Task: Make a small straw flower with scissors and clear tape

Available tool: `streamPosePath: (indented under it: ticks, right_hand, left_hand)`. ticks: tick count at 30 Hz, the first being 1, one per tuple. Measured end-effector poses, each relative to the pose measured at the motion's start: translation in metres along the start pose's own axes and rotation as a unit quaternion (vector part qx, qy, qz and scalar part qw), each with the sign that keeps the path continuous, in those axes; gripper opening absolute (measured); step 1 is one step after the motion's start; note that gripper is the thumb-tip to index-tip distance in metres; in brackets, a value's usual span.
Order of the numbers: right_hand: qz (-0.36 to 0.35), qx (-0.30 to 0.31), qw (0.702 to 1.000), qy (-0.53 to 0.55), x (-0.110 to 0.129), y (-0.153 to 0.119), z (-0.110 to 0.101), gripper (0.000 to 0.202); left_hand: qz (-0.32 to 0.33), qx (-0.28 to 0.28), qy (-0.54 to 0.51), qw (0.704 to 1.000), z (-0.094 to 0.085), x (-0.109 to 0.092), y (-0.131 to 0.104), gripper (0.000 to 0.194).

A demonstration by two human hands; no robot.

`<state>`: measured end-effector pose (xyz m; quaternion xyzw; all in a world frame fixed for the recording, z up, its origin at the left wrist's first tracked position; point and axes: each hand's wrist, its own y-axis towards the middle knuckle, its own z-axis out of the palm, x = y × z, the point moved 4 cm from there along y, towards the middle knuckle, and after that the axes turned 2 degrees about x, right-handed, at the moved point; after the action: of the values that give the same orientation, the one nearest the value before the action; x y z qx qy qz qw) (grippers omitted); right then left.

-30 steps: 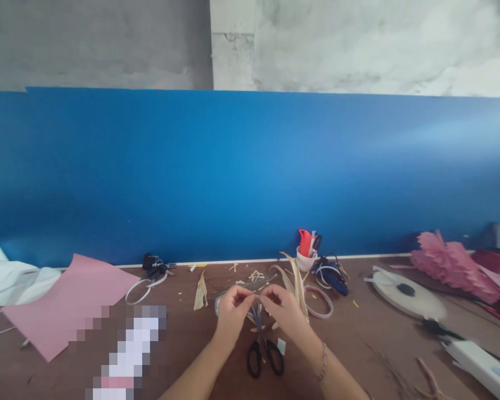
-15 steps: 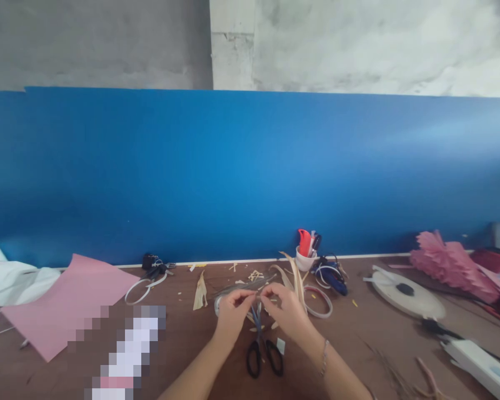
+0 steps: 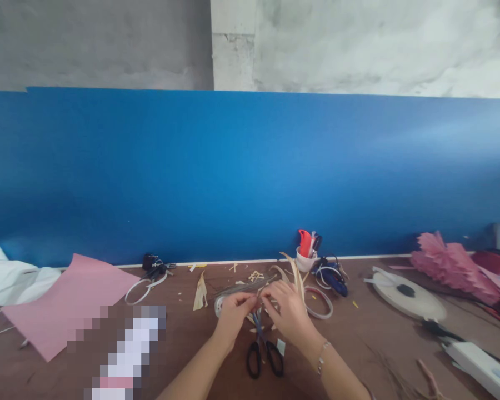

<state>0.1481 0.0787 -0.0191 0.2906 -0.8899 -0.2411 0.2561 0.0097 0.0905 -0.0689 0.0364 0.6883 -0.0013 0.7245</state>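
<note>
My left hand (image 3: 234,315) and my right hand (image 3: 288,306) meet fingertip to fingertip above the table, both pinched closed. Whatever they pinch is too small to make out. Just below the fingers lie scissors (image 3: 259,339) with black handles toward me, their blades partly open. Pale dried husk strips (image 3: 298,275) rise behind my right hand, and another husk piece (image 3: 200,291) lies beyond my left. Thin grey-brown stems (image 3: 244,286) lie behind both hands. A tape roll (image 3: 219,305) is partly covered by my left hand.
A white cup (image 3: 305,260) with red-handled tools stands by the blue partition (image 3: 233,178). A ring-shaped roll (image 3: 325,307) lies right of my hand. Pink paper (image 3: 75,300) spreads at left. A glue gun (image 3: 335,279), a pale round disc (image 3: 420,300) and a power strip (image 3: 481,366) are at right.
My hands stay fingertip to fingertip, with the right hand turned slightly and its fingers a little more curled over. The things on the table have not moved.
</note>
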Motion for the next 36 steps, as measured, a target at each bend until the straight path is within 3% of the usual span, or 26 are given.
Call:
streamPosePath:
  ticks: [13,26,36]
  right_hand:
    - [0.044,-0.003,0.999,0.011,0.000,0.000,0.002,0.013]
    - [-0.014,-0.031,0.998,-0.048,0.009,0.000,-0.001,0.012]
    - [-0.028,-0.023,0.996,-0.077,0.010,0.000,0.000,0.015]
  left_hand:
    - [0.063,-0.001,0.093,0.994,0.000,-0.004,0.000,0.023]
    - [0.098,-0.042,0.205,0.973,0.002,-0.013,-0.006,0.021]
    - [0.124,-0.024,0.243,0.962,0.004,-0.012,-0.009,0.024]
